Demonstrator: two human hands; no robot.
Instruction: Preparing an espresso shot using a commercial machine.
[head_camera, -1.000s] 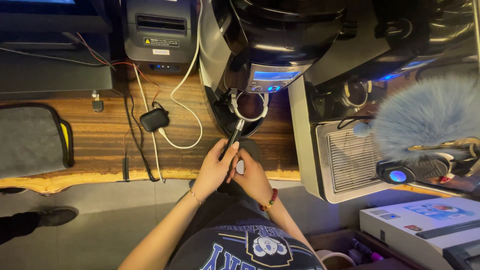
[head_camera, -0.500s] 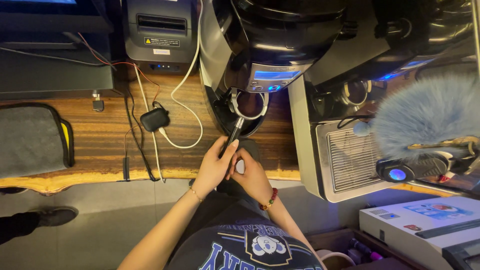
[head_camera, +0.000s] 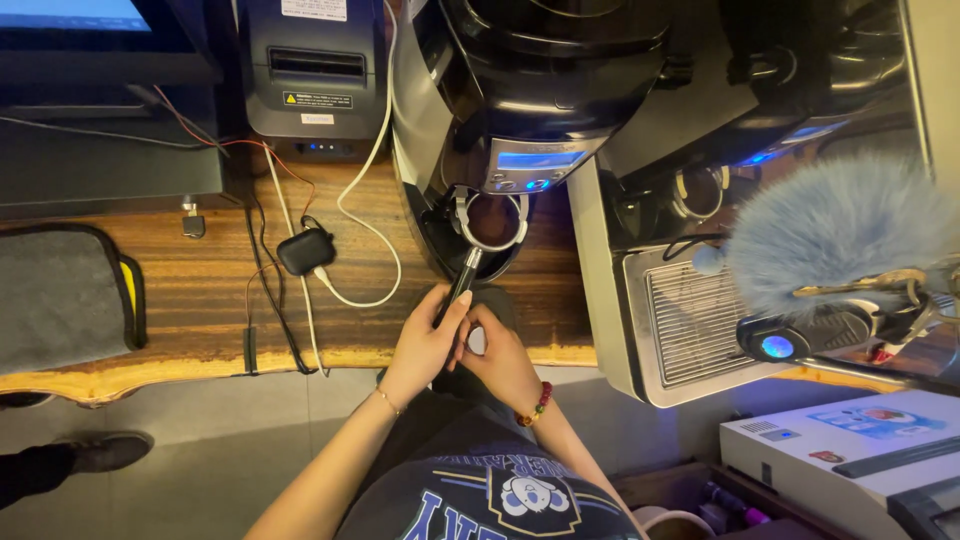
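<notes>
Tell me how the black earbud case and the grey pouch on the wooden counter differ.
The earbud case is small, glossy black and rounded; the grey pouch is far larger, soft, matte and flat with a yellow edge. The earbud case sits mid-counter with a white cable at its edge; the grey pouch lies at the left end, cut by the frame. Both rest on the wooden counter, away from both hands.

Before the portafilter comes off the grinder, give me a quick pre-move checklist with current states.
1. Left hand gripping the black portafilter handle: ok.
2. Right hand beside the left, near the handle's end: ok; whether it actually grips cannot tell.
3. Portafilter basket seated in the fork under the grinder: ok.
4. Grounds level in basket: dark fill visible, exact level cannot tell.
5. White cable and black earbud case left of the hands, apart from the handle: ok.
6. Grinder running or stopped: cannot tell.
</notes>
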